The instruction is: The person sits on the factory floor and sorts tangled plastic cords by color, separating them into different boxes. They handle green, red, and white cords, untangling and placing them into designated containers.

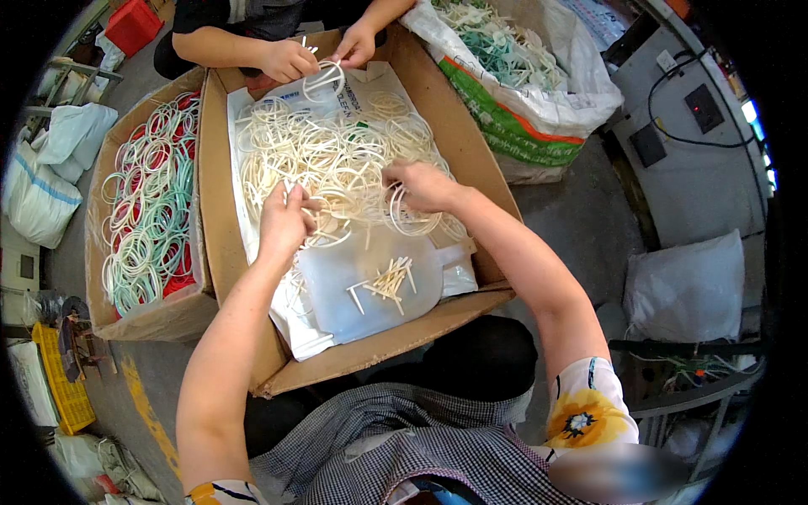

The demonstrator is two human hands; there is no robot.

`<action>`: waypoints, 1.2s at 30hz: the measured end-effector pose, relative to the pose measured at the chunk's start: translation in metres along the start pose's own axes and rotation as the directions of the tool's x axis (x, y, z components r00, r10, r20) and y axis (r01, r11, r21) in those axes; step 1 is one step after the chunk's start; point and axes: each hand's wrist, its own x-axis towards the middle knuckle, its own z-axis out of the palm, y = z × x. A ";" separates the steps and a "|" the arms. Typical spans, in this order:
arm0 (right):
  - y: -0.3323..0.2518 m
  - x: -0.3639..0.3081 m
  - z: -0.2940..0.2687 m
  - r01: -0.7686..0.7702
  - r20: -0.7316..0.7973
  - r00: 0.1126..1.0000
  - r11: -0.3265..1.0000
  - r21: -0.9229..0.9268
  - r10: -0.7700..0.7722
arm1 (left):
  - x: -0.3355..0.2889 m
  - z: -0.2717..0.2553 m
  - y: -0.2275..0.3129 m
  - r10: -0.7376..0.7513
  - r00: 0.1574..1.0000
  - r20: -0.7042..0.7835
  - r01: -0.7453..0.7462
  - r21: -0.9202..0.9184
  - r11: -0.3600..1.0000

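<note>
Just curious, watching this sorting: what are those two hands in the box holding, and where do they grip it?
Left hand pinches a ring piece; right hand grips a ring by its rim.

A grey concrete floor (581, 210) filled the right of the frame, with a worn yellow line (145, 404) painted at the lower left. White sacks (50, 168) lay at the left edge, a red crate (133, 23) sat at the upper left, and a yellow crate (61, 383) at the lower left. A grey unit with black cables (683, 93) stood at the upper right, above a white bag (688, 286) on the floor.
</note>
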 end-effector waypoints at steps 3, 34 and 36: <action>0.000 0.001 -0.033 -0.017 -0.174 0.983 0.974 0.225 0.057 | 0.000 -0.005 0.014 -0.063 0.996 -0.065 0.065 0.020 0.998; -0.079 -0.016 -0.005 0.100 -0.068 0.881 -0.043 0.994 0.468 | -0.050 0.042 0.049 0.625 0.778 0.064 -0.627 0.012 0.779; -0.076 -0.017 -0.003 0.079 -0.047 0.889 -0.052 0.996 0.456 | -0.053 0.043 0.054 0.302 0.944 0.129 -0.254 -0.294 0.921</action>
